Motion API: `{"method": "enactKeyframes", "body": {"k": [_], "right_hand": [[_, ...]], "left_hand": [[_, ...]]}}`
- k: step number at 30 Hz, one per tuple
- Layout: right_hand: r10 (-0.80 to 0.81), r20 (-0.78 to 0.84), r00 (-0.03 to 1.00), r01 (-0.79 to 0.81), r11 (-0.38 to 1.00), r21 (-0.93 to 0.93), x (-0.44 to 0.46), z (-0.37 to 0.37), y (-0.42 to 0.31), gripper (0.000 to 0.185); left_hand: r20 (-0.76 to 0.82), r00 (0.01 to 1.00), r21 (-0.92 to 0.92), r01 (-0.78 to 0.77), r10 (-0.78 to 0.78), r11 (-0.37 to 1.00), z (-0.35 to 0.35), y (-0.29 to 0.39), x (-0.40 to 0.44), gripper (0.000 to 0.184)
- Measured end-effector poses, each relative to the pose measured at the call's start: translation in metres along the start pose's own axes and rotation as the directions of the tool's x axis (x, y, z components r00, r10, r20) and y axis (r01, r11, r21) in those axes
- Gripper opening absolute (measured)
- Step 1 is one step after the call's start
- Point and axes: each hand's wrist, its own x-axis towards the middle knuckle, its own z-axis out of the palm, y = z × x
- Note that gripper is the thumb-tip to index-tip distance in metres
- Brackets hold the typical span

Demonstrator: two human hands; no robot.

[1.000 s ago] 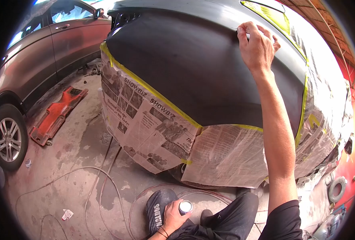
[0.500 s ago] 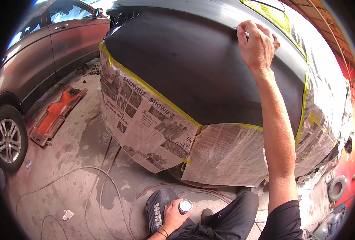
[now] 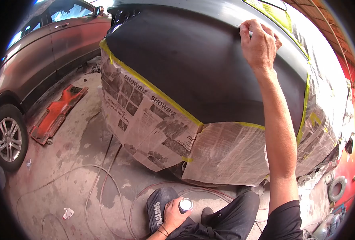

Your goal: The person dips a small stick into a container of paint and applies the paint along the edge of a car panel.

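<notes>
- Your left grip (image 3: 175,214) wraps the can (image 3: 186,205); loosening could drop it.
- Your right grip (image 3: 260,44), at the dark panel (image 3: 185,72): can't tell what's pinched; slipping could scuff.

Over the left leg (image 3: 161,197) the left grip (image 3: 174,215) holds a round can (image 3: 186,205); the right grip (image 3: 260,47), thumb and fingertip close together, is at the upper part of a dark car panel (image 3: 185,60). Newspaper (image 3: 225,156) edged with yellow tape (image 3: 153,89) hangs below, and a red creeper (image 3: 57,114) lies on the floor (image 3: 81,156).
</notes>
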Motion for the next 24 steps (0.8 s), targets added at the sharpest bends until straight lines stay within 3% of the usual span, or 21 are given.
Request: {"method": "enactKeyframes", "body": {"k": [7, 14, 18, 21, 24], "right_hand": [[-0.021, -0.047, 0.999, 0.028, 0.990, 0.138, -0.028, -0.046, -0.020, 0.016], [-0.022, 0.200, 0.980, -0.059, 0.918, 0.392, -0.080, -0.099, -0.049, 0.009], [-0.036, 0.169, 0.985, -0.064, 0.835, 0.546, -0.121, -0.109, -0.064, 0.012], [-0.164, 0.113, 0.980, 0.053, 0.762, 0.645, -0.145, -0.100, -0.064, 0.021], [-0.155, 0.140, 0.978, 0.013, 0.715, 0.699, -0.165, -0.098, -0.060, 0.023]], "left_hand": [[-0.015, 0.997, -0.034, 0.070, -0.070, 0.997, -0.003, 0.000, 0.011, 0.072], [-0.093, 0.995, 0.026, 0.040, -0.038, 0.999, -0.046, 0.020, 0.058, 0.073], [-0.150, 0.989, 0.019, -0.001, 0.004, 1.000, -0.062, 0.032, 0.075, 0.072], [-0.150, 0.988, 0.019, 0.025, -0.022, 1.000, -0.070, 0.054, 0.081, 0.070], [-0.146, 0.987, -0.011, 0.064, -0.065, 0.998, -0.070, 0.071, 0.081, 0.069]]}}
